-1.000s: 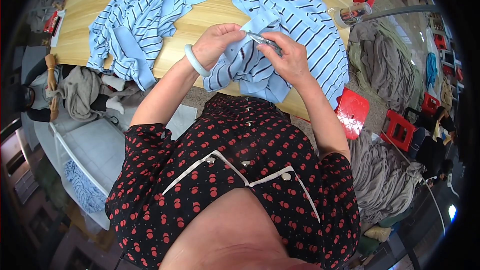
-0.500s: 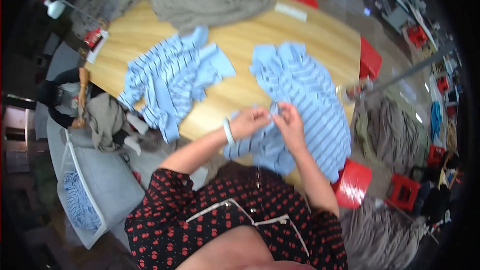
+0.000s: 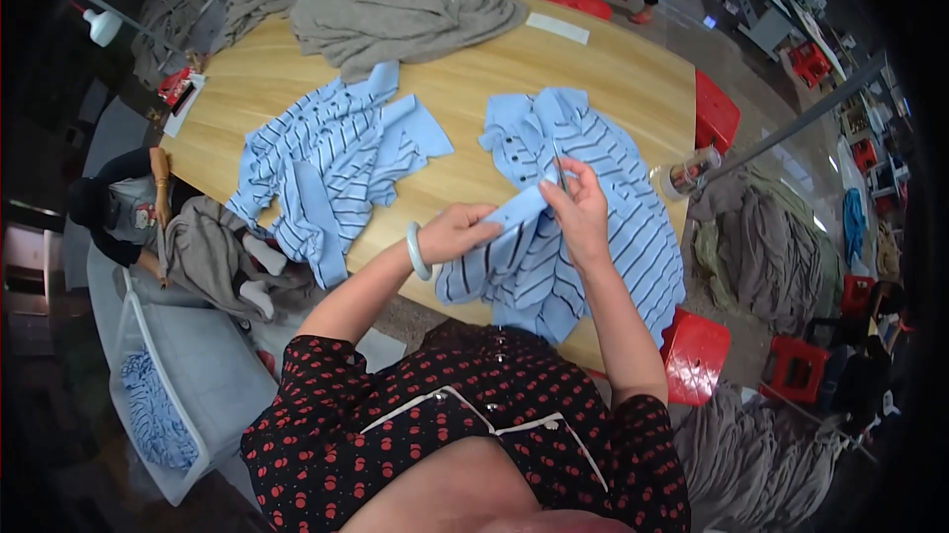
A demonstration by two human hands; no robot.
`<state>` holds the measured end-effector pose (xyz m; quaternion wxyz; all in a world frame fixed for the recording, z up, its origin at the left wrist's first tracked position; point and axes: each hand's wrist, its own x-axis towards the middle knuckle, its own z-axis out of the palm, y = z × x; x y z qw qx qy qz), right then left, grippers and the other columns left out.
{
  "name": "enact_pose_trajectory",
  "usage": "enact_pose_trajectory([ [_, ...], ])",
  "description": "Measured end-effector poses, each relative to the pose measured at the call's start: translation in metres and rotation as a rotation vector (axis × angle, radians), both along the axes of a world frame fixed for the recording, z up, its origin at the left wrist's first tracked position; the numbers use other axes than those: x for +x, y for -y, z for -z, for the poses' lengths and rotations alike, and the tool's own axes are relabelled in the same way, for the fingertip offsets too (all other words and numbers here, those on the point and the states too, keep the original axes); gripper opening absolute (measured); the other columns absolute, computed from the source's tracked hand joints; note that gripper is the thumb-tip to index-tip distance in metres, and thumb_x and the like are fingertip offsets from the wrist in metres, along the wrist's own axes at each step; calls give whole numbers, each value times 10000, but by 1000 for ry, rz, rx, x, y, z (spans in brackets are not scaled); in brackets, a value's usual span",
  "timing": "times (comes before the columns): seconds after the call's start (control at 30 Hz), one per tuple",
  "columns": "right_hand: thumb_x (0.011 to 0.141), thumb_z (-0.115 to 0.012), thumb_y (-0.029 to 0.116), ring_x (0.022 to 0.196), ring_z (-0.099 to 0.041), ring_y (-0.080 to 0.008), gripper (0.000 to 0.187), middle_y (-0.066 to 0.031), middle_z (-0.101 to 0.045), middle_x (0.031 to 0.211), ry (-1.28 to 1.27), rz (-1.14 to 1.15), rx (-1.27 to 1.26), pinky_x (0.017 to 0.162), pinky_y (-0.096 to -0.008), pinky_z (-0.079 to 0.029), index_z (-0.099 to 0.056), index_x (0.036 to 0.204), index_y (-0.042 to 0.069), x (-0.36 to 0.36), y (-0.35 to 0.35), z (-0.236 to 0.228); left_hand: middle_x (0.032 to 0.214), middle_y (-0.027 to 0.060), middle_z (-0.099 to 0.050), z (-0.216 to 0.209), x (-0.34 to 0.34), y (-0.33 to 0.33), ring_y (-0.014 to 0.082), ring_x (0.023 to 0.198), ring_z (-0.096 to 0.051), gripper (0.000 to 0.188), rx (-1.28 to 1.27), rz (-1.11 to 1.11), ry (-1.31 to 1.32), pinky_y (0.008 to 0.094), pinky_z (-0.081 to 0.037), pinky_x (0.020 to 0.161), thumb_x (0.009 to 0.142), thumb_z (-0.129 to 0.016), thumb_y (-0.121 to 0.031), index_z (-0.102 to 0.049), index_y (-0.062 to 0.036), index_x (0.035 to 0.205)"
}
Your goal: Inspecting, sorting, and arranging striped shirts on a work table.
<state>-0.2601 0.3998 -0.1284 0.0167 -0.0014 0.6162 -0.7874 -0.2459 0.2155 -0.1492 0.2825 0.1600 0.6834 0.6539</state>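
Observation:
A light blue polo shirt with dark stripes (image 3: 603, 236) lies on the wooden table (image 3: 474, 68) in front of me. My left hand (image 3: 457, 232), with a pale bangle on its wrist, pinches a plain blue edge of that shirt. My right hand (image 3: 581, 209) grips the same edge a little to the right, with a thin small tool between its fingers. A second striped blue shirt (image 3: 331, 162) lies spread out to the left, apart from both hands.
A grey garment (image 3: 405, 14) lies at the table's far side, where another person's hands touch it. Red stools (image 3: 714, 113) stand to the right, a clear jar (image 3: 682, 175) at the table edge. Grey cloth piles (image 3: 766, 241) cover the floor; a white bin (image 3: 158, 404) stands lower left.
The view has pulled back and shows more of the table. Both hands have stayed on the shirt's blue edge, and the right hand has risen slightly.

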Motion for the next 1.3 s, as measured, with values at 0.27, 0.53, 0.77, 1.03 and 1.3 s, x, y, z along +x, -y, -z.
enact_pose_trajectory([
  [0.27, 763, -567, 88, 671, -477, -41, 273, 5, -532, 752, -60, 29, 245, 587, -171, -383, -448, 1000, 22, -15, -10, 19, 651, -39, -536, -19, -6, -8, 17, 538, -457, 145, 166, -300, 335, 155, -349, 465, 800, -493, -159, -568, -40, 838],
  [0.53, 720, -612, 127, 723, -539, -82, 230, -36, -572, 835, -334, -73, 691, 591, -197, -428, -540, 918, 37, 26, -10, 7, 599, -61, -511, -17, 0, -11, 8, 494, -428, 141, 129, -294, 314, 142, -309, 429, 815, -482, -206, -560, -93, 782],
  [0.77, 697, -622, 215, 588, -544, -181, 271, -83, -570, 766, -413, -91, 728, 522, -263, -428, -546, 883, 33, 25, -13, 12, 594, -58, -505, -16, -2, -18, 7, 495, -430, 144, 134, -257, 323, 146, -322, 435, 821, -471, -200, -554, -88, 787],
  [1.03, 705, -627, 136, 643, -543, -103, 205, -49, -591, 779, -444, -115, 755, 530, -209, -415, -569, 871, 31, 24, -11, 15, 641, -47, -526, -8, -4, -12, 16, 529, -454, 143, 183, -247, 400, 161, -356, 475, 825, -464, -199, -544, -81, 814],
  [1.3, 699, -628, 126, 688, -552, -116, 207, -56, -590, 808, -460, -77, 760, 542, -215, -417, -567, 870, 26, 24, -9, 19, 654, -34, -534, -5, -6, -12, 28, 551, -447, 174, 163, -248, 414, 170, -339, 477, 801, -485, -214, -568, -61, 792],
])
